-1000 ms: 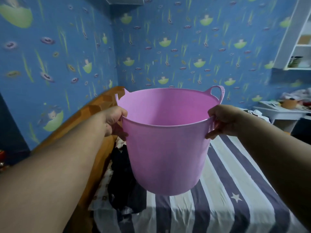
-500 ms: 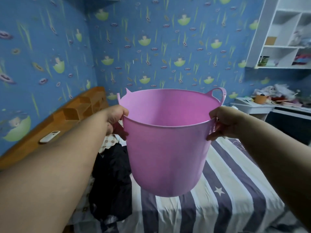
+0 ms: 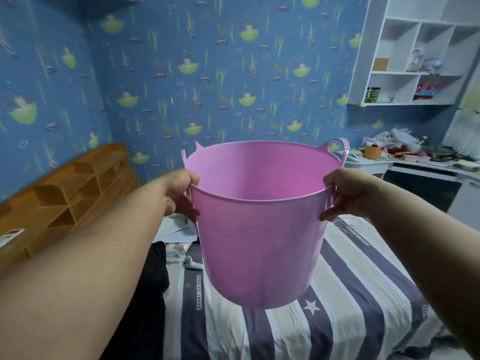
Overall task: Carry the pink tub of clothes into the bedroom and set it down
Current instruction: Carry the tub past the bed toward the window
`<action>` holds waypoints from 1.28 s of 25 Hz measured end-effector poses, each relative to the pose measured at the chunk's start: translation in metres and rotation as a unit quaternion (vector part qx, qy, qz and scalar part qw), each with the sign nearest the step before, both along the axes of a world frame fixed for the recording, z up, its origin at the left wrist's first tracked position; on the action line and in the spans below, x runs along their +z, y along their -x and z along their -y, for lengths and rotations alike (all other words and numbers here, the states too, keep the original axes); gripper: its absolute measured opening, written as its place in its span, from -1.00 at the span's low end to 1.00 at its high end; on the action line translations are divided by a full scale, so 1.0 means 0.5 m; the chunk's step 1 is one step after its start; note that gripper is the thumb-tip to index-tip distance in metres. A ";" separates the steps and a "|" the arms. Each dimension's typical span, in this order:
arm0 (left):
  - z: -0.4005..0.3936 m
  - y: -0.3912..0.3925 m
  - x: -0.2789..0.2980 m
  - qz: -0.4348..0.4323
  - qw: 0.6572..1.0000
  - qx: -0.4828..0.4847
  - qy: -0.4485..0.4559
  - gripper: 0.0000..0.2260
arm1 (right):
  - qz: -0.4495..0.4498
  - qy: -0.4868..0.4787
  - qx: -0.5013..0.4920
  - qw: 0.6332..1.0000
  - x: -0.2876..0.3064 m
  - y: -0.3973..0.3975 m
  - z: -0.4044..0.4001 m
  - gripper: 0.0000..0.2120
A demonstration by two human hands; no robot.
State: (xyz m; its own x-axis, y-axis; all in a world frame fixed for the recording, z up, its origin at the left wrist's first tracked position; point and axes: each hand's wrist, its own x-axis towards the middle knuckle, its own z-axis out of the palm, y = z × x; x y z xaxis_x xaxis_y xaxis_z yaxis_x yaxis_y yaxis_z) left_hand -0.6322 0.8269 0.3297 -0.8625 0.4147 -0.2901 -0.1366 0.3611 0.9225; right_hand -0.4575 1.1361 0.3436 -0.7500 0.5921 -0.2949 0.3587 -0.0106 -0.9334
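Observation:
I hold the pink tub (image 3: 262, 229) up in the air over the bed (image 3: 345, 289), level and at arm's length. My left hand (image 3: 179, 190) grips its rim on the left side. My right hand (image 3: 340, 193) grips the rim on the right side. The part of the tub's inside that I see is bare pink plastic; its bottom is hidden. Dark clothes (image 3: 150, 276) lie in a heap on the left part of the bed, below my left arm.
The bed has a striped grey and white cover and an orange wooden headboard (image 3: 70, 193) at the left. A cluttered white desk (image 3: 415, 165) stands at the right under white wall shelves (image 3: 415, 53). Papers and a small white item (image 3: 192, 263) lie on the bed.
My view has swung to the right, bringing the desk and shelves further in and the clothes heap further left. The tub stays held in both hands at the same height.

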 end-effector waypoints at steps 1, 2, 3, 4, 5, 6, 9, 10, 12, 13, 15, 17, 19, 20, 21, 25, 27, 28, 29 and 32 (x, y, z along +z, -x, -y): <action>-0.030 0.005 -0.001 -0.002 1.000 -0.007 0.002 -0.69 | 0.003 0.001 -0.002 1.000 -0.002 0.000 -0.029 -0.49; -0.061 0.009 -0.003 -0.002 1.000 -0.011 0.004 -0.71 | 0.008 0.000 -0.005 1.000 -0.004 -0.002 -0.055 -0.48; -0.092 0.014 -0.005 0.001 1.000 -0.013 0.007 -0.74 | 0.012 -0.001 -0.010 1.000 -0.003 -0.004 -0.081 -0.47; -0.124 0.019 -0.006 0.005 1.000 -0.015 0.008 -0.76 | 0.013 -0.002 -0.014 1.000 -0.002 -0.006 -0.106 -0.48; -0.148 0.023 -0.007 0.009 1.000 -0.016 0.009 -0.76 | 0.010 -0.003 -0.019 1.000 -0.003 -0.007 -0.126 -0.48; -0.176 0.027 -0.009 0.012 1.000 -0.018 0.009 -0.74 | 0.007 -0.004 -0.025 1.000 -0.003 -0.009 -0.150 -0.50; -0.268 0.033 -0.010 0.014 0.999 -0.032 0.007 -0.65 | 0.006 0.004 -0.038 0.999 -0.001 -0.022 -0.226 -0.60; -0.298 0.032 -0.010 0.013 0.999 -0.039 0.008 -0.63 | 0.005 0.005 -0.043 0.999 -0.001 -0.029 -0.249 -0.62; -0.353 0.029 -0.007 0.013 0.999 -0.051 0.012 -0.63 | -0.004 0.003 -0.055 0.998 -0.002 -0.043 -0.295 -0.62; -0.380 0.028 -0.006 0.013 0.998 -0.059 0.016 -0.61 | -0.008 0.002 -0.064 0.998 -0.003 -0.051 -0.316 -0.59; -0.423 0.028 -0.004 0.010 0.997 -0.071 0.020 -0.53 | -0.007 -0.003 -0.074 0.997 -0.006 -0.066 -0.350 -0.56; -0.473 0.028 -0.002 0.004 0.996 -0.086 0.020 -0.49 | -0.002 -0.012 -0.087 0.996 -0.007 -0.085 -0.391 -0.59; -0.524 0.027 0.001 -0.005 0.994 -0.104 0.028 -0.51 | 0.003 -0.017 -0.104 0.994 -0.008 -0.105 -0.428 -0.72; -0.550 0.027 0.003 -0.010 0.993 -0.116 0.030 -0.52 | 0.006 -0.014 -0.112 0.994 -0.009 -0.115 -0.444 -0.79; -0.576 0.028 0.004 -0.012 0.991 -0.128 0.030 -0.53 | 0.009 -0.010 -0.123 0.992 -0.010 -0.125 -0.459 -0.86; -0.687 0.039 0.001 -0.018 0.986 -0.166 0.023 -0.63 | 0.007 -0.003 -0.157 0.988 -0.004 -0.159 -0.513 -0.96; -0.748 0.046 -0.001 -0.023 0.979 -0.198 0.030 -0.65 | 0.016 -0.013 -0.176 0.984 -0.002 -0.175 -0.542 -0.95; -0.779 0.050 0.000 -0.025 0.975 -0.219 0.032 -0.67 | 0.019 -0.019 -0.191 0.981 -0.002 -0.182 -0.557 -0.93; -0.811 0.053 0.002 -0.024 0.970 -0.240 0.029 -0.69 | 0.020 -0.023 -0.210 0.977 0.000 -0.189 -0.571 -0.91; -0.902 0.071 0.005 -0.019 0.958 -0.284 0.022 -0.74 | 0.020 -0.030 -0.251 0.967 0.012 -0.206 -0.607 -0.92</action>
State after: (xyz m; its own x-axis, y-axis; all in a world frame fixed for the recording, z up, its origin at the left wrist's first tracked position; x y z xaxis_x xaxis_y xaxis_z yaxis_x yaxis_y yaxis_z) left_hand -0.6678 1.2779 0.3322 -0.5119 0.8086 -0.2901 0.1273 0.4054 0.9052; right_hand -0.3545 1.4398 0.3495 -0.3513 0.8961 -0.2712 0.3590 -0.1386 -0.9230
